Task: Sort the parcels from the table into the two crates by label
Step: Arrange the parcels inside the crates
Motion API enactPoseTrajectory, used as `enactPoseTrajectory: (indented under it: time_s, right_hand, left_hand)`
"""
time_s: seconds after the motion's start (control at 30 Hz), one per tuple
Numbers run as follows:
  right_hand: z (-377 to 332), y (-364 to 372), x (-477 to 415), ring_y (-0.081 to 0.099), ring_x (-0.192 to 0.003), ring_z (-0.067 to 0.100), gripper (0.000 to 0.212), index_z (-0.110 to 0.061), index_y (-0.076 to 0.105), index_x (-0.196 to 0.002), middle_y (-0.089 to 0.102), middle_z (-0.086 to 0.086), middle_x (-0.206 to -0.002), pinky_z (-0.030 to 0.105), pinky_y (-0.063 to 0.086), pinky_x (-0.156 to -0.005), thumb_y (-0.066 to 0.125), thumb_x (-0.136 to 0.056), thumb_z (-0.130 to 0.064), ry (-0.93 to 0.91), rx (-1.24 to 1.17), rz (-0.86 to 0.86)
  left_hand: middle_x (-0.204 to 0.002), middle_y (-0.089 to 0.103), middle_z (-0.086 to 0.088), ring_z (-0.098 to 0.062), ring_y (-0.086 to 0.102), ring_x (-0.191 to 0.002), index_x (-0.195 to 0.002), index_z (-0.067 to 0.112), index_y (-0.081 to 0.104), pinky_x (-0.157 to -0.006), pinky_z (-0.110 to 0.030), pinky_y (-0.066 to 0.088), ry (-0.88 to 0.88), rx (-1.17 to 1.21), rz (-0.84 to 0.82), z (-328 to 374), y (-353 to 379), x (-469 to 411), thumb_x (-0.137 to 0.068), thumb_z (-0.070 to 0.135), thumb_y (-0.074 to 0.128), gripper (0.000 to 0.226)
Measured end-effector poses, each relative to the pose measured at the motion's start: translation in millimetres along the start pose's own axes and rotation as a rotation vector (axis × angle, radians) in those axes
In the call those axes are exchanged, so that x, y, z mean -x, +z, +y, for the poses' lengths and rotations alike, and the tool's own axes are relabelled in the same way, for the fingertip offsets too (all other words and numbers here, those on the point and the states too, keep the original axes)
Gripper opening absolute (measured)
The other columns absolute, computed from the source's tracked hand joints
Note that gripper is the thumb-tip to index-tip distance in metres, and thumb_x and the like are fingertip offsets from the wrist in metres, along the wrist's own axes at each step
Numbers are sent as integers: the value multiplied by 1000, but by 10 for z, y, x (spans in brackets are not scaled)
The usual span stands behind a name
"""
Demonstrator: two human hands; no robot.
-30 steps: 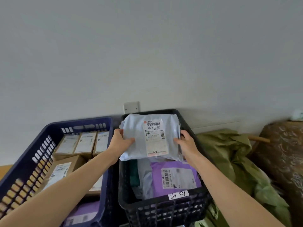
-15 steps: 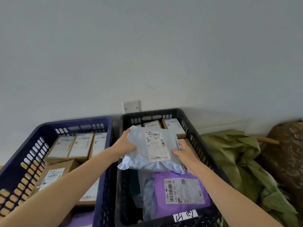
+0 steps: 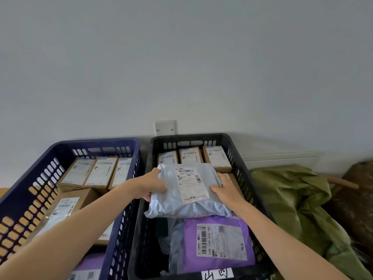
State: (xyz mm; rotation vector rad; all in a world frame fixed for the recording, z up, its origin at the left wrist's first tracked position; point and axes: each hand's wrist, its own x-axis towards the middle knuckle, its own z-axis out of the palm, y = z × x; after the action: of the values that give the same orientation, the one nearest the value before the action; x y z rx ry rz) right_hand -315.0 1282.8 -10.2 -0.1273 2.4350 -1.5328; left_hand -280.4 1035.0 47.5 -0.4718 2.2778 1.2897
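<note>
Grey plastic parcel (image 3: 171, 201) is being held low in the black crate (image 3: 238, 156), over the brown boxes (image 3: 191, 155) — the left hand (image 3: 150, 185) and right hand (image 3: 226, 191) are each holding one side. Laying it flat, label (image 3: 191, 183) up, is looking best — then letting go.

place: parcel-sorting room | cue: labelled parcels (image 3: 217, 240) in crates (image 3: 191, 136) — bare wall (image 3: 181, 67)

both bare forearms reach forward, converging — the left hand (image 3: 153, 184) grips the left edge of the grey parcel (image 3: 171, 205), thumb on top, fingers beneath; the right hand (image 3: 227, 191) holds its right edge, thumb laid on top.
</note>
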Motion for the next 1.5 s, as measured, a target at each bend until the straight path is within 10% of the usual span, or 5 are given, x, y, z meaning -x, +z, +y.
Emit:
enactPoseTrajectory:
  time_s: [0.73, 1.07, 1.17, 1.5]
  right_hand:
    - [108, 110, -9, 49, -125, 21, 58, -24, 21, -151, 46, 3, -144, 27, 40, -98, 46, -99, -22, 83, 190, -213]
    - [157, 40, -45, 58, -114, 24, 63, -29, 7, -152, 57, 4, -132, 43, 42, -101, 32, -99, -51, -58, 763, -230]
    - [195, 48, -86, 44, -129, 30, 67, -27, 11, -152, 43, 10, -144, 47, 34, -108, 37, -96, -54, -76, 807, -214]
    - [169, -129, -255, -4, -148, 12, 108, -38, 2, -152, -14, -14, -160, 45, 12, -119, 68, -72, -66, -306, 724, -347]
  left_hand:
    - [-148, 29, -7, -29, 44, -126, -150, 10, -1, -61, -24, 55, -84, -468, -24, 136, 0, 14, -65, 20, 89, 124]
    - [-139, 38, -10, -23, 54, -105, -150, 3, -3, -62, -20, 50, -54, -709, 0, 114, 123, -12, -69, 34, 85, 124]
    - [-129, 38, -13, -28, 48, -118, -143, 0, 26, -72, -20, 46, 29, -938, 72, 97, 239, 9, -68, 42, 84, 103]
    - [-161, -11, -3, -33, -12, -147, -149, 46, 13, -118, -55, 7, 307, -993, 17, -27, 230, -134, -70, 44, 80, 104]
